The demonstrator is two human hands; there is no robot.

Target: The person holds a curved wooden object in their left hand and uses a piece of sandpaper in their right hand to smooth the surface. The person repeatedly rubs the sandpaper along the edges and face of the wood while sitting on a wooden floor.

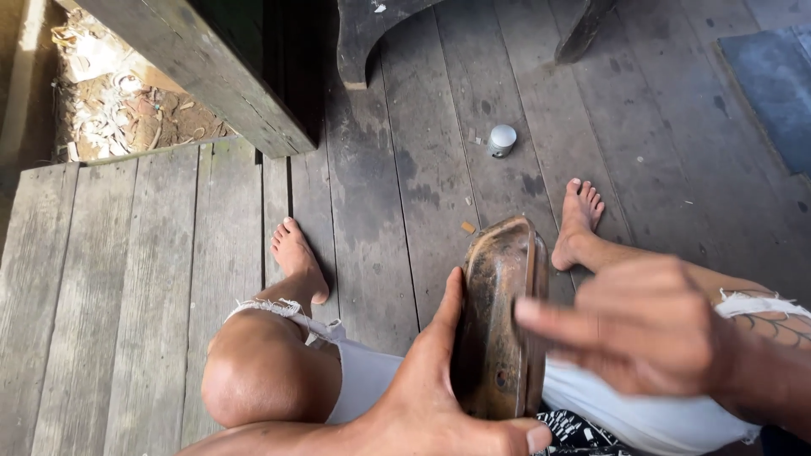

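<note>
My left hand (431, 384) grips a rusty brown metal cover (498, 312), oblong and dished, held on edge between my knees; the thumb runs up its left side. My right hand (642, 325) hovers just right of the cover, blurred, its index finger pointing left across the rim, fingers holding nothing. Whether the fingertip touches the metal I cannot tell. I sit with both bare feet on the plank floor, in white frayed shorts.
A small silver cylindrical part (502, 140) stands on the grey wooden planks (127, 279) ahead. A dark wooden beam (211, 67) and furniture legs (359, 51) rise at the top. A blue-grey mat (773, 84) lies at the upper right. Dirt ground (118, 110) shows beyond the deck edge.
</note>
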